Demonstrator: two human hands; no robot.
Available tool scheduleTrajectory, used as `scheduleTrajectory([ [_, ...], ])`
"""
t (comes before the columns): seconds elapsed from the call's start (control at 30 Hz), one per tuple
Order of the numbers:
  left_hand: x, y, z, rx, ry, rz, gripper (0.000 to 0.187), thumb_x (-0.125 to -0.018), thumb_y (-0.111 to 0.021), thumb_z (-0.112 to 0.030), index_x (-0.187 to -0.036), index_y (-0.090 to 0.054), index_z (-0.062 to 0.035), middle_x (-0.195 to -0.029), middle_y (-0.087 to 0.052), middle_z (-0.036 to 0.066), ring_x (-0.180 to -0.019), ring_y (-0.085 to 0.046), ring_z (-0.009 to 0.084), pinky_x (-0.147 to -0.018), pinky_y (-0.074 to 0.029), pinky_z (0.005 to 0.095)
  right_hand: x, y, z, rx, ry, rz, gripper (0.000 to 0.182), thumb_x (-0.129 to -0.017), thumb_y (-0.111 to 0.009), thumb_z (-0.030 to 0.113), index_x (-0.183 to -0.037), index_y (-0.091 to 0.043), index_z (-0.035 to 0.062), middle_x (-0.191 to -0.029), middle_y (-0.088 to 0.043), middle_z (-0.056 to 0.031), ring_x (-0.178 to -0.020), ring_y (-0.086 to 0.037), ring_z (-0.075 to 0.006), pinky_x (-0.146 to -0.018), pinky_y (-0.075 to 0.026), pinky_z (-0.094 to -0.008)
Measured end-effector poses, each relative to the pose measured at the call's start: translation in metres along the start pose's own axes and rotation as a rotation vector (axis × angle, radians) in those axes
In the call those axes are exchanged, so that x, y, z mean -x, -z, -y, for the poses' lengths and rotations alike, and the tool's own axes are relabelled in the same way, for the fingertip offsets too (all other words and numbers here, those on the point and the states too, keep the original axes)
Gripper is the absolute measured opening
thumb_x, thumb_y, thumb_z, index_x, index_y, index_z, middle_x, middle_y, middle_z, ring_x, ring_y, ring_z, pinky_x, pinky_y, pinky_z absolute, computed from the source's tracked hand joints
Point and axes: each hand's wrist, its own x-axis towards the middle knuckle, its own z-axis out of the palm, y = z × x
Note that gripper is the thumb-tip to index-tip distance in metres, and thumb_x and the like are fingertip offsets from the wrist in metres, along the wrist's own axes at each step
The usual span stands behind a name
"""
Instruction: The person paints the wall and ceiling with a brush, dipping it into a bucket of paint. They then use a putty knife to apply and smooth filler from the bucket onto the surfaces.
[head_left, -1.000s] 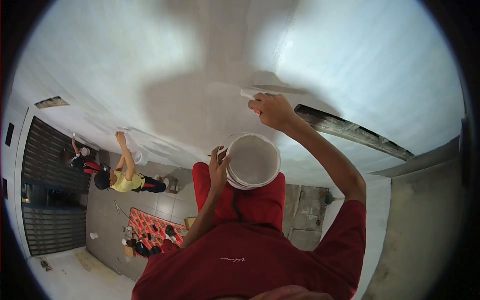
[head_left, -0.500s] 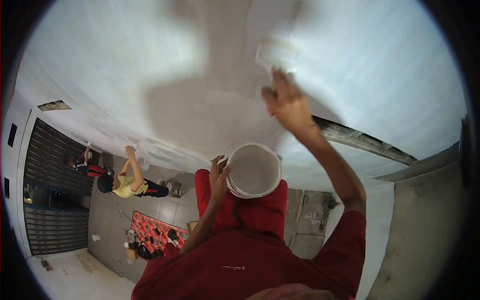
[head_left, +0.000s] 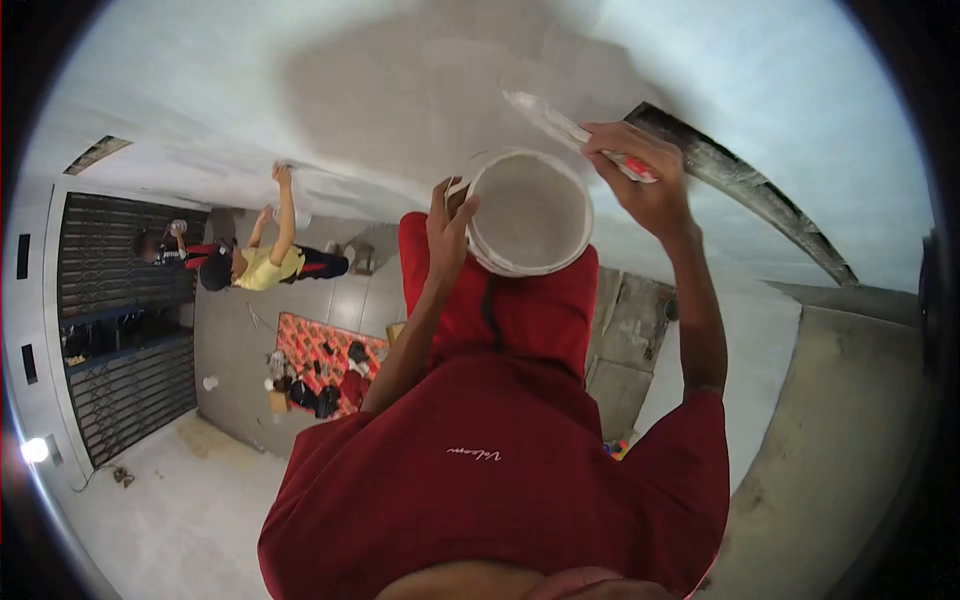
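Overhead, right hand closed around putty knife.

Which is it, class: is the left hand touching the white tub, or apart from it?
Touching. The head view shows the left hand with fingers curled on the rim of the white tub.

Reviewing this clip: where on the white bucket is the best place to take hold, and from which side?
Probably the rim, from the side nearest the body. The bucket is round and wide with its mouth open toward the camera, too broad to wrap. The left hand already pinches the rim at its left edge, thumb toward the inside. That leaves the mouth free for the putty knife in the right hand.
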Motion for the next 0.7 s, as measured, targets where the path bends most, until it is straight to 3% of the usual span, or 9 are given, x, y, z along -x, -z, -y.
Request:
scheduleTrajectory([
  [0.13, -0.005, -0.001, 0.0, -0.021, -0.006, -0.007, 0.051, -0.09, -0.059, -0.019, -0.13, -0.039, 0.0048, -0.115, -0.06, 0.024, -0.106, -0.057, 0.0237, -0.094, -0.042, 0.0333, 0.019, -0.014, -0.004, -0.237, -0.324, 0.309, 0.012, -0.077, -0.066, 0.002, -0.089, -0.066, 0.0018, -0.077, -0.067, -0.0077, -0.07, -0.062, -0.0134, -0.065, -0.048, -0.026],
  [0.17, -0.004, -0.001, -0.001, -0.015, -0.005, -0.002, 0.05, -0.09, -0.059, -0.019, -0.129, -0.039, 0.0048, -0.115, -0.06, 0.024, -0.106, -0.057, 0.0234, -0.094, -0.042, 0.0333, 0.024, -0.027, -0.012, -0.171, -0.463, 0.432, 0.011, -0.078, -0.068, 0.004, -0.088, -0.066, 0.0019, -0.081, -0.068, -0.0078, -0.074, -0.063, -0.0126, -0.069, -0.048, -0.0264],
  [0.23, -0.004, -0.002, -0.003, -0.024, -0.009, 0.006, 0.05, -0.09, -0.059, -0.019, -0.129, -0.04, 0.0047, -0.115, -0.06, 0.024, -0.106, -0.057, 0.0233, -0.094, -0.042, 0.0333, 0.035, -0.06, -0.03, -0.059, -0.485, 0.583, 0.012, -0.076, -0.067, 0.004, -0.088, -0.067, 0.0053, -0.078, -0.067, -0.0108, -0.072, -0.064, -0.0183, -0.067, -0.048, -0.0296],
  [0.33, -0.002, -0.003, -0.005, -0.039, -0.016, 0.006, 0.049, -0.09, -0.06, -0.018, -0.129, -0.04, 0.0045, -0.114, -0.06, 0.024, -0.106, -0.057, 0.023, -0.093, -0.042, 0.033, 0.057, -0.105, -0.056, 0.066, -0.401, 0.481, 0.014, -0.074, -0.065, 0.003, -0.086, -0.068, 0.0078, -0.077, -0.066, -0.0137, -0.072, -0.064, -0.0262, -0.066, -0.047, -0.0343],
  [0.43, -0.004, -0.002, 0.001, -0.024, -0.025, -0.002, 0.049, -0.09, -0.06, -0.018, -0.129, -0.04, 0.0044, -0.114, -0.061, 0.023, -0.106, -0.057, 0.0225, -0.092, -0.043, 0.0327, 0.062, -0.118, -0.064, 0.042, -0.447, 0.425, 0.016, -0.071, -0.063, 0.001, -0.085, -0.068, 0.0079, -0.079, -0.067, -0.0148, -0.073, -0.063, -0.0319, -0.066, -0.047, -0.0368],
  [0.53, -0.002, -0.004, -0.002, -0.032, -0.01, -0.009, 0.05, -0.09, -0.06, -0.02, -0.129, -0.04, 0.0041, -0.114, -0.061, 0.023, -0.107, -0.057, 0.0225, -0.092, -0.043, 0.0328, 0.059, -0.115, -0.054, 0.048, -0.6, 0.426, 0.016, -0.071, -0.063, 0.001, -0.083, -0.068, 0.008, -0.078, -0.066, -0.016, -0.073, -0.062, -0.0318, -0.065, -0.047, -0.0366],
  [0.63, -0.005, -0.005, -0.004, -0.03, -0.015, 0.024, 0.05, -0.09, -0.061, -0.02, -0.129, -0.041, 0.0039, -0.116, -0.06, 0.024, -0.107, -0.057, 0.0233, -0.092, -0.043, 0.0332, 0.056, -0.104, -0.047, 0.118, -0.526, 0.384, 0.014, -0.073, -0.064, -0.001, -0.084, -0.067, 0.0057, -0.072, -0.066, -0.0129, -0.072, -0.064, -0.0246, -0.065, -0.048, -0.0343],
  [0.7, -0.003, -0.003, -0.004, -0.029, -0.01, 0.024, 0.051, -0.09, -0.061, -0.02, -0.129, -0.041, 0.0038, -0.116, -0.06, 0.024, -0.108, -0.057, 0.0239, -0.092, -0.043, 0.0334, 0.053, -0.084, -0.037, -0.068, -0.683, 0.286, 0.008, -0.076, -0.065, 0.0, -0.083, -0.067, 0.0037, -0.073, -0.066, -0.0087, -0.073, -0.065, -0.0191, -0.066, -0.051, -0.0311],
])
